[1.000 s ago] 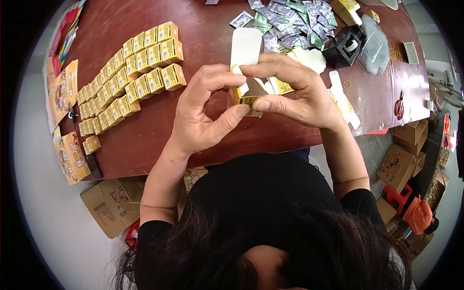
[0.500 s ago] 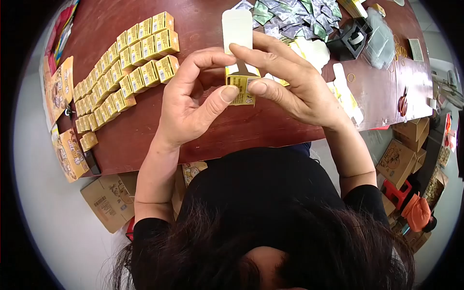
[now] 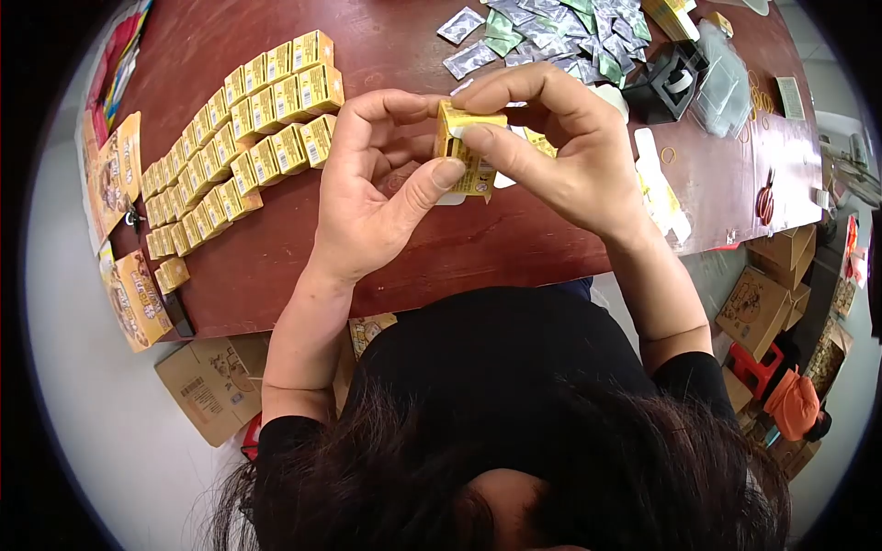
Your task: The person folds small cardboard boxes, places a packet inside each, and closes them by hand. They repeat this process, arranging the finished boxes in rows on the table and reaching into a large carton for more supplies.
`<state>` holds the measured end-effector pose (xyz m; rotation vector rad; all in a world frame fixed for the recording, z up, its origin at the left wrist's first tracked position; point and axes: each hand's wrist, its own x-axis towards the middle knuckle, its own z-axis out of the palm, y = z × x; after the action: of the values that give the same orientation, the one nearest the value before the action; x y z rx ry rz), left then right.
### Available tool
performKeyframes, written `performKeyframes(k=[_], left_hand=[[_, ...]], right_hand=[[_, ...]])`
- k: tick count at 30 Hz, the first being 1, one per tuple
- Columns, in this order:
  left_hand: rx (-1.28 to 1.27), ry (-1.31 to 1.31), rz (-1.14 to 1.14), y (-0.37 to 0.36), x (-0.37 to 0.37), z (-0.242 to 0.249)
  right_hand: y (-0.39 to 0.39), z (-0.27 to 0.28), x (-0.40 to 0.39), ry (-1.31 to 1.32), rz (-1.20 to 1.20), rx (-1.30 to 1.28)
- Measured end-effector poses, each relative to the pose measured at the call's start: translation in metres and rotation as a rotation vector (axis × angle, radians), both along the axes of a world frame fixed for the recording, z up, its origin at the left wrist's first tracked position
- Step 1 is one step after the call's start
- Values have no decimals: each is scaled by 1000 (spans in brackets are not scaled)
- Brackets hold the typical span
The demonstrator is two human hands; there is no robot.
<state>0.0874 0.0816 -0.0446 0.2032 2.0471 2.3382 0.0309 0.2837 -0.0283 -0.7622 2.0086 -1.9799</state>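
Between my two hands is a small yellow carton (image 3: 476,174), its top flap folded down over most of the opening. My left hand (image 3: 372,184) grips its left side, thumb on the near face and fingers behind. My right hand (image 3: 565,151) holds the other side, with the thumb pressing at the flap's edge and the fingers curled over the top. A dark gap shows under the flap; what is inside cannot be made out. Beyond the hands lies a pile of silver and green sachets (image 3: 579,37).
Rows of closed yellow cartons (image 3: 262,110) stand on the left of the red-brown table (image 3: 386,46). A black tape dispenser (image 3: 666,78), a clear plastic bag (image 3: 721,83), flat cartons (image 3: 660,188), scissors (image 3: 766,197) and rubber bands (image 3: 761,96) lie at right.
The carton's white top flap stood upright and is now folded down toward me. My right fingers have moved over the top, and the right thumb has shifted up to the flap's edge.
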Motion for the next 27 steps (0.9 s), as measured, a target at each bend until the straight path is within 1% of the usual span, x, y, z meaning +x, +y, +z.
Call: performKeyframes(k=[1, 3, 7, 9, 10, 12, 13, 14, 18, 19, 20, 21, 22, 23, 24, 26, 27], left_hand=[[-11, 17, -2, 0, -1, 1], [-23, 34, -5, 0, -1, 1], [-12, 37, -7, -2, -1, -1], [-6, 30, 4, -1, 0, -2], [8, 33, 12, -1, 0, -3], [23, 37, 23, -1, 0, -2], [24, 12, 16, 0, 1, -2], [25, -12, 7, 0, 1, -1], [-23, -7, -6, -8, 4, -7], [-97, 47, 2, -11, 5, -8], [-172, 101, 10, -14, 7, -10], [-175, 100, 12, -19, 9, -15], [-268, 152, -10, -24, 12, -23], [-360, 204, -31, -26, 13, -26], [-288, 126, 16, -24, 15, -21], [-360, 122, 135, -31, 16, -24], [-301, 109, 173, -32, 15, -21]], right_hand=[[-1, 2, -1, 1, 0, 0], [-3, 6, -3, -96, -33, -27], [1, 8, -5, -83, -16, 8], [5, 9, -5, 62, 42, 109], [4, 8, -5, 62, 44, 109], [3, 4, -6, 388, -20, 141], [3, 3, -5, 389, -18, 141], [5, 3, -5, 383, 13, 196], [4, -2, -6, 405, 44, 312], [2, -4, -8, 407, 44, 309], [1, -6, -10, 512, 66, 363], [0, -8, -12, 616, 88, 417], [0, -7, -13, 618, 90, 413], [0, -5, -15, 676, 115, 456], [0, -3, -18, 735, 140, 499], [0, -19, -25, 682, -38, 539], [0, -27, -31, 717, -149, 671]])
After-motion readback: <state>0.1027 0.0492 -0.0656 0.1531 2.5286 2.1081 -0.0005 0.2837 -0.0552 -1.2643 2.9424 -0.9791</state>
